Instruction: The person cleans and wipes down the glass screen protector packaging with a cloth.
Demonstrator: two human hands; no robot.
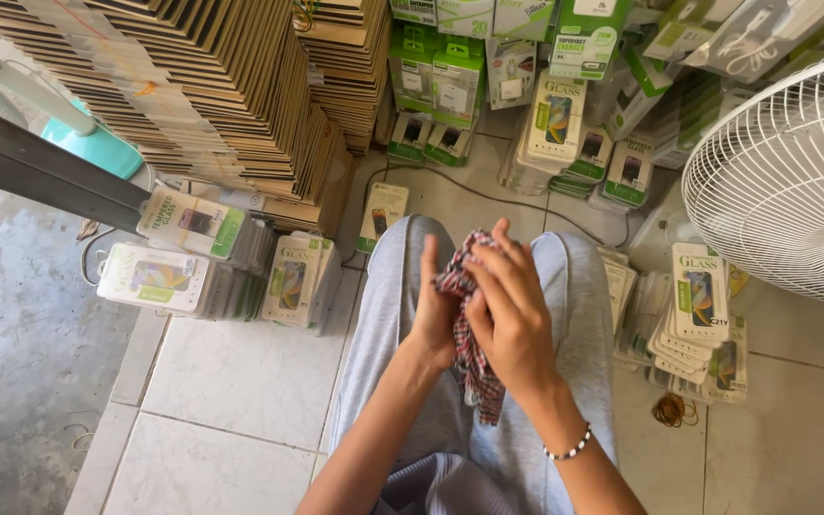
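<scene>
At the centre of the frame, both hands close around a checked cloth [469, 334] above the person's lap. The left hand [434, 319] lies behind it, fingers straight up and palm against the fabric. The right hand [507, 310] curls over the front, pinching the cloth; its tail hangs down between the wrists. A bead bracelet [567, 448] rings the right wrist. Packets [698, 296] are stacked at right, under a white fan [793, 181]. Cardboard stacks [212, 86] fill the upper left.
</scene>
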